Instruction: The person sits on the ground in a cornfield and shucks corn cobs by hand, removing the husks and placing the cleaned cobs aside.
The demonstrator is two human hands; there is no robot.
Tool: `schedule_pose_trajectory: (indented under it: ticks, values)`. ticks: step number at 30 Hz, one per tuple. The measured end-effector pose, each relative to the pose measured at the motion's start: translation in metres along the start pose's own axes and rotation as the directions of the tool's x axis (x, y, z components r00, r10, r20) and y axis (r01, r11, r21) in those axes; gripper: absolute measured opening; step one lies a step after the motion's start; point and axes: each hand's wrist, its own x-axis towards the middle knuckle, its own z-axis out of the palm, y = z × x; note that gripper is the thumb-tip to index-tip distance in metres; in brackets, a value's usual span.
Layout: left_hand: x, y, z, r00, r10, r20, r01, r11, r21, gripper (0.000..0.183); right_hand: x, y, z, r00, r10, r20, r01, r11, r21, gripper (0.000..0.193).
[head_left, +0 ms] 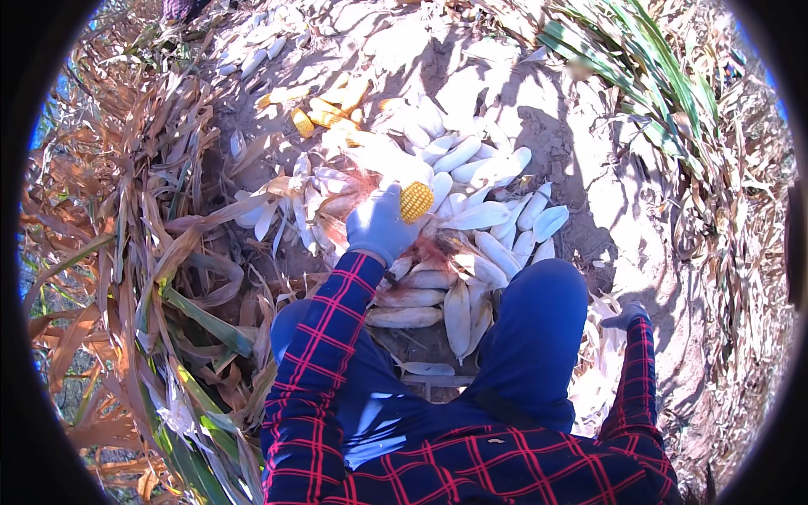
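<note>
My left hand (376,225), in a pale grey glove, is closed round a bare yellow ear of corn (417,202). It is above a heap of corn ears in whitish husks (481,216), with brownish-red silk (429,252) showing among them. Off to the right, beyond my knee, my gloved right hand (624,316) is low beside loose pale husks (596,347). Its fingers point left, the thumb apart, and I see nothing held in them. Several husked yellow ears (330,109) lie together past the heap, partly washed out by sunlight.
Dry corn stalks and leaves (160,202) crowd the left side. Cut green and brown stalks (648,93) lie at the upper right. More pale ears (252,59) are scattered on the soil farther off. My bent knees (539,320) frame the heap's near edge.
</note>
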Motion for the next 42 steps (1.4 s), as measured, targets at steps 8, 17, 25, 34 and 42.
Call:
schedule_pose_trajectory:
  ticks: [8, 17, 25, 34, 42]
  values:
    - [-0.004, 0.004, 0.012, 0.982, 0.169, -0.079, -0.131, 0.926, 0.354, 0.049, -0.023, -0.165, -0.131, 0.622, -0.383, -0.683, 0.762, 0.495, 0.417, 0.048]
    - [0.001, 0.006, 0.038, 0.933, 0.357, -0.055, -0.293, 0.837, 0.463, 0.038, -0.060, -0.386, -0.148, 0.192, -0.093, -0.977, 0.977, 0.107, 0.182, 0.022]
    - [-0.007, 0.009, 0.021, 0.987, 0.160, -0.009, -0.146, 0.924, 0.352, 0.044, -0.042, -0.378, -0.156, -0.164, -0.198, -0.966, 0.888, 0.398, -0.232, 0.011]
    - [0.004, -0.001, 0.026, 0.976, -0.189, 0.104, 0.212, 0.927, -0.308, 0.053, -0.045, -0.367, -0.163, 0.541, -0.085, -0.837, 0.672, -0.554, 0.491, 0.018]
    - [0.008, -0.006, 0.025, 0.957, -0.026, 0.289, 0.240, 0.633, -0.736, 0.053, -0.027, -0.369, -0.159, 0.326, -0.158, -0.932, 0.807, -0.466, 0.362, 0.017]
